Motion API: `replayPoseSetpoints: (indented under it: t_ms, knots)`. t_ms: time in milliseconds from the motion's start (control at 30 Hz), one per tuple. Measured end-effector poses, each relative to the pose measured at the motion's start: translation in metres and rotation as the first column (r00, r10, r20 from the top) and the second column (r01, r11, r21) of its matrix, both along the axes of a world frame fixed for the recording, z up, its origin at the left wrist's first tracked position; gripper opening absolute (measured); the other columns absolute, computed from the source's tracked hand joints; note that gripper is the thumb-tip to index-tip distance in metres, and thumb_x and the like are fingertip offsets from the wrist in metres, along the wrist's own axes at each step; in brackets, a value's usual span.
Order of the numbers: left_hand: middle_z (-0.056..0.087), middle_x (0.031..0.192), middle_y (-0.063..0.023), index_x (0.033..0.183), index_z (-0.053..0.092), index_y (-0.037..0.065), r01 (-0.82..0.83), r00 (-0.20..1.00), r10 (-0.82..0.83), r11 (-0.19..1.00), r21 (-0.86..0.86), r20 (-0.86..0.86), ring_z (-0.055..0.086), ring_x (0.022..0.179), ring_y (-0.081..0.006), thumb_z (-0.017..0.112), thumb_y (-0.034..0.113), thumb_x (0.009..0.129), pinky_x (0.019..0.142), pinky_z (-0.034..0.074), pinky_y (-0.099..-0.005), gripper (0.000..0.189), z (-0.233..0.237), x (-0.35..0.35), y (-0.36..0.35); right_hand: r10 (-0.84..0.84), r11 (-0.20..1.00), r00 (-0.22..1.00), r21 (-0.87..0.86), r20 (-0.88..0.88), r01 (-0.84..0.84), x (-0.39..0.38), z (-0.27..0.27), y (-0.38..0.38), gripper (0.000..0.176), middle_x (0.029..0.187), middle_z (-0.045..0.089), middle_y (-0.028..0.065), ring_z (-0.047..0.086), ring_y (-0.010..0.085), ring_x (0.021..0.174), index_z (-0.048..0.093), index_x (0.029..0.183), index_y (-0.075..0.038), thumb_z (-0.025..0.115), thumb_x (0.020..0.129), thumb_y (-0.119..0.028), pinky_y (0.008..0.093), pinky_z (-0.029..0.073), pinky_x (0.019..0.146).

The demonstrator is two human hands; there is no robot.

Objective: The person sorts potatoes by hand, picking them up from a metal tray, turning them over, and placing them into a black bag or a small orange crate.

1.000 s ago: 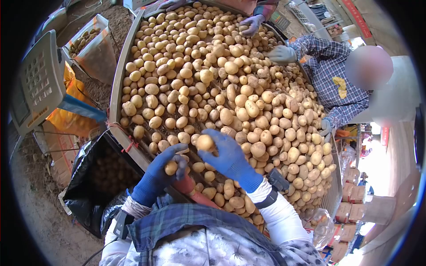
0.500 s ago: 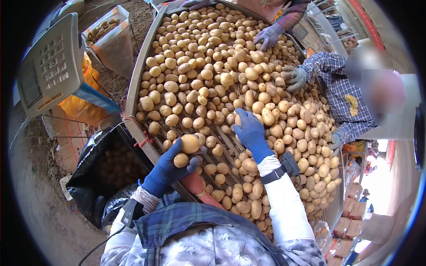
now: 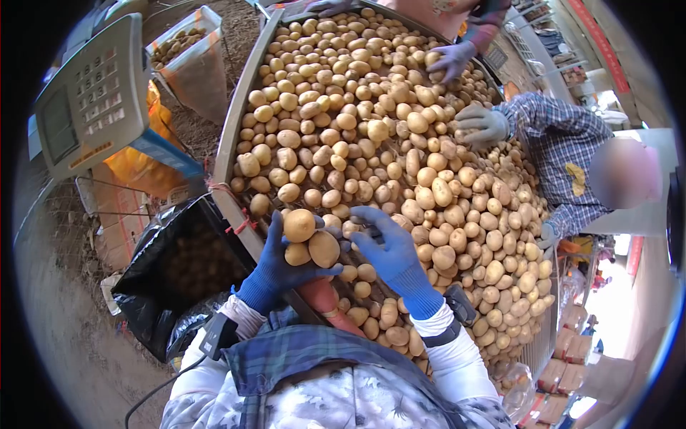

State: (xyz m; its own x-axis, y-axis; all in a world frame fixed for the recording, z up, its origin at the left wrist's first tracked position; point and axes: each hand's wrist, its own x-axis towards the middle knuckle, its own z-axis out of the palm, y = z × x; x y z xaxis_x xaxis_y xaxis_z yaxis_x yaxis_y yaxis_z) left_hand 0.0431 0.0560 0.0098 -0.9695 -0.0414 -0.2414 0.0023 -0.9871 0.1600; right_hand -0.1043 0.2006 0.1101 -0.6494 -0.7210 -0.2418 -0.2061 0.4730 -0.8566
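Observation:
My left hand [image 3: 269,274], in a blue knitted glove, cups three potatoes [image 3: 324,249] at the near left edge of the sorting table. Its fingers curl up around them. Just to the right is my right hand [image 3: 389,252], also gloved in blue, with fingers apart and pointing toward the left hand. I see nothing held in it, though its palm side is partly hidden. Beneath and beyond both hands, loose potatoes [image 3: 377,129] of mixed sizes cover the slatted table.
A black plastic bag [image 3: 146,286] with potatoes inside stands open at the left, below a scale display [image 3: 89,96]. A white-lined container [image 3: 193,71] holds more potatoes. Across the table are a co-worker's grey glove [image 3: 483,124] and another person's purple glove [image 3: 451,60].
My right hand has drawn back from the pile toward my left hand. The left hand now holds three potatoes where two showed before. The co-workers' hands have shifted slightly.

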Motion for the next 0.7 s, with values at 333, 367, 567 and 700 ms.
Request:
replayPoseSetpoints:
  t_ms: [333,367,567,700]
  knots:
    - [0.053,0.141,-0.0178,0.132,0.056,0.011,-0.280,0.954,0.300,0.901,0.333,-0.011,0.048,0.134,-0.0412,0.054,0.081,0.083,0.102,0.044,-0.0644,0.085,-0.003,0.095,-0.033,0.073,0.997,0.996,0.023,0.044,-0.074,0.016,-0.013,0.019,0.035,0.103,0.069,0.0031,0.057,0.0085,0.080,0.063,0.126,-0.003,0.070,0.092,-0.010,0.0236,0.049,0.072]
    - [0.055,0.138,-0.0179,0.128,0.059,0.011,-0.351,0.930,0.367,0.890,0.292,-0.001,0.050,0.132,-0.0407,0.056,0.078,0.084,0.102,0.044,-0.0650,0.081,-0.001,0.114,-0.044,0.047,0.998,0.993,0.046,0.108,-0.052,0.017,-0.014,0.020,0.036,0.107,0.068,0.0040,0.060,0.0088,0.087,0.062,0.128,-0.003,0.067,0.093,-0.007,0.0240,0.050,0.079]
    - [0.058,0.129,-0.0140,0.121,0.063,0.011,-0.566,0.747,0.564,0.817,-0.108,0.353,0.053,0.128,-0.0382,0.063,0.072,0.085,0.101,0.045,-0.0652,0.071,-0.046,0.204,-0.084,0.001,0.999,0.980,0.053,0.200,-0.012,0.024,-0.026,0.018,0.035,0.106,0.069,0.0057,0.064,0.0101,0.091,0.063,0.127,-0.003,0.067,0.093,-0.006,0.0252,0.051,0.081]
    - [0.059,0.127,-0.0135,0.130,0.056,0.014,-0.521,0.601,0.505,0.835,-0.176,0.620,0.057,0.119,-0.0345,0.065,0.069,0.086,0.101,0.041,-0.0679,0.071,-0.107,0.242,-0.092,0.072,0.995,0.978,0.048,0.197,-0.083,0.030,-0.023,0.009,0.032,0.105,0.069,0.0057,0.063,0.0104,0.091,0.064,0.125,-0.002,0.067,0.093,-0.006,0.0259,0.051,0.081]
